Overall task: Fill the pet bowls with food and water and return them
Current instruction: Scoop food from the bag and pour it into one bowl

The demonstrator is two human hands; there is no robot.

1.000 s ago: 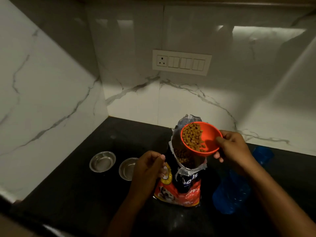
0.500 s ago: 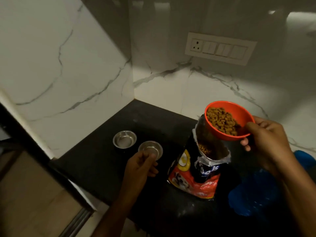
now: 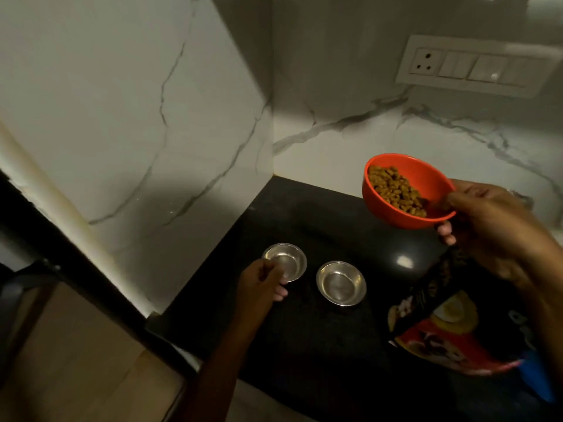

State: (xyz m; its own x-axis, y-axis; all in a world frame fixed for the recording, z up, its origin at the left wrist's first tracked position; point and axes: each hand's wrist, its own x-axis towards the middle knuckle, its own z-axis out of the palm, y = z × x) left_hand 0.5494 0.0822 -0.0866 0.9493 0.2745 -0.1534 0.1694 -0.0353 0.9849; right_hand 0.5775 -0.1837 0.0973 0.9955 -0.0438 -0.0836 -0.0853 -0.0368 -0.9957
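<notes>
Now our left hand [image 3: 261, 280] pinches the rim of a likely light, slick bowl [image 3: 289, 259] left of the bag [image 3: 441, 333]; our right hand [image 3: 493, 226] grips the scoop [image 3: 426, 185].

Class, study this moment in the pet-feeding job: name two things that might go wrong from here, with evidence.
1. The orange bowl is tilted in the right hand, well above the counter; kibble may spill before it reaches its target.
2. The left hand pinches only the rim of the left steel bowl; that small bowl might tip or slide during pouring.
</notes>
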